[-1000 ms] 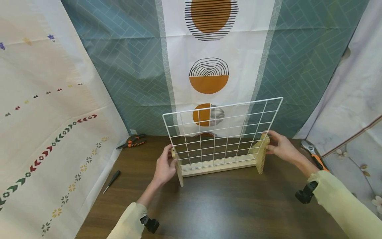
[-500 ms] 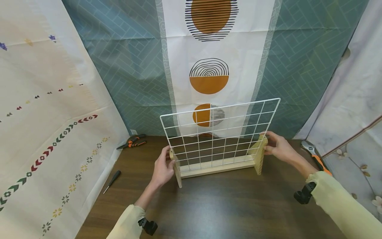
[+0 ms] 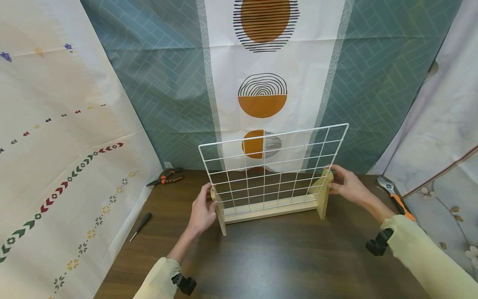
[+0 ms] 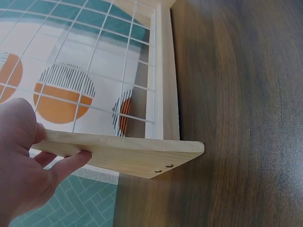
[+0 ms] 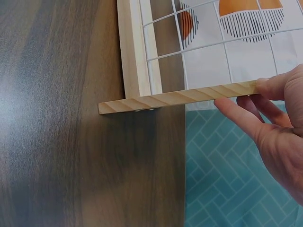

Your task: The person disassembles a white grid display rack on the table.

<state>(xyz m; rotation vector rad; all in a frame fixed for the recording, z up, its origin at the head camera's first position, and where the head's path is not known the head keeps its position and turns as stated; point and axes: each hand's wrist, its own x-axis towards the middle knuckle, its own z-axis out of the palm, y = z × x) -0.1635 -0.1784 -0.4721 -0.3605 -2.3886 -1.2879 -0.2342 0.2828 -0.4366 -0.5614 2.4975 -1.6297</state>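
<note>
A small rack of pale wood, with a white wire grid [image 3: 272,135] rising from its base board [image 3: 272,212], stands between my hands on the dark table. My left hand [image 3: 203,211] grips the upper part of the left side panel [image 4: 137,158]; in the left wrist view the fingers lie against its outer face, near two screw heads [image 4: 169,166] lower down. On the other side, my right hand [image 3: 347,185] pinches the top of the right side panel [image 5: 180,97], thumb on the edge and fingers beneath. The grid leans slightly in the head view.
Orange-and-black pliers [image 3: 166,177] lie at the back left of the table [image 3: 276,257], with a black-handled screwdriver [image 3: 142,225] nearer the left edge. An adjustable wrench [image 3: 396,197] with an orange handle rests at the right. Printed cloths [image 3: 160,91] hang around the table.
The rack has slid a little to the left and slightly nearer in the head view, with both hands keeping their hold on its side panels. The tools lie where they were.
</note>
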